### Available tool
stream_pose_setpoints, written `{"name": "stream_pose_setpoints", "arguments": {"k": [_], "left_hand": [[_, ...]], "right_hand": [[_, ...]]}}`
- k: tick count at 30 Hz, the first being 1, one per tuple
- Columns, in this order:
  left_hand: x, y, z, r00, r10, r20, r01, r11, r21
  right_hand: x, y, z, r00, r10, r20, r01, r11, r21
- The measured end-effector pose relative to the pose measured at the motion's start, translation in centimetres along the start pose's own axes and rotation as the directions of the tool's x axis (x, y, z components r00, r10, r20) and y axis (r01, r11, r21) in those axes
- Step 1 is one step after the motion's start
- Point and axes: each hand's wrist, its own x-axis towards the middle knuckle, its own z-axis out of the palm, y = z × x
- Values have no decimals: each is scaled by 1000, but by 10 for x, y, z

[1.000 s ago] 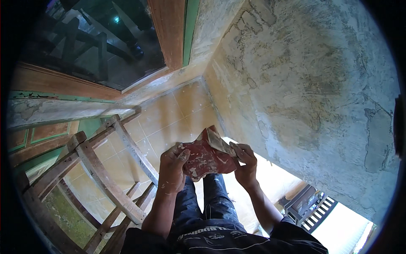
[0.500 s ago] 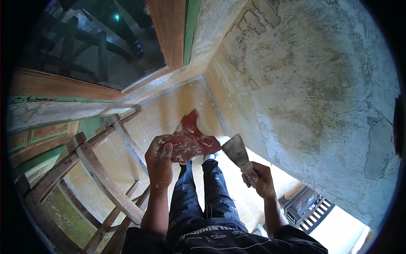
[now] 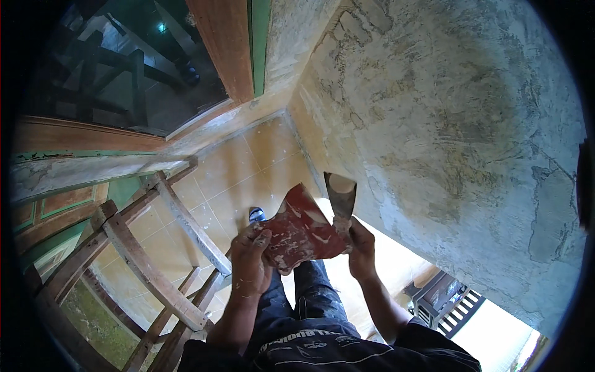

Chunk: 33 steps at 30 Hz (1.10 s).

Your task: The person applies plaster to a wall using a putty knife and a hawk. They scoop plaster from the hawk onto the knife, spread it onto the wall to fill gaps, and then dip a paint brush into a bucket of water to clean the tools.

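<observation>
My left hand [image 3: 251, 259] grips the left edge of a dark red, flexible-looking sheet [image 3: 302, 230] smeared with pale plaster; its thumb lies on top. In my right hand [image 3: 361, 253] is a putty knife [image 3: 341, 193], its wide metal blade pointing up and away from me. A pale patch shows on the blade near its broad end. The knife's handle is right beside the sheet's right edge, and I cannot tell whether they touch. My right fingers are wrapped round the handle and partly hidden.
A rough, patchy plastered wall [image 3: 434, 124] rises on the right. Wooden scaffold or ladder rails [image 3: 149, 266] stand at the left. Ahead is a wood-framed window [image 3: 130, 68]. Below lie yellowish floor tiles [image 3: 229, 167]; a dark slatted bench [image 3: 446, 301] stands lower right.
The putty knife has swung more upright and moved left, close to the sheet. My left hand and the sheet have shifted right and nearer to me, and the sheet has changed its tilt.
</observation>
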Motion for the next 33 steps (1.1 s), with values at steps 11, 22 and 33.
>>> {"name": "stream_pose_setpoints", "arguments": {"k": [11,22,33], "left_hand": [[-6,-22,22,994,27,110,-5,981,-193],[12,-13,6,988,110,107,-97,988,-122],[10,-15,-34,1000,7,17,-4,986,-166]], "right_hand": [[-21,32,9,1000,-10,-11,9,999,-41],[-32,-13,-7,942,191,275,-264,928,262],[-58,11,-7,909,254,330,-332,920,207]]}}
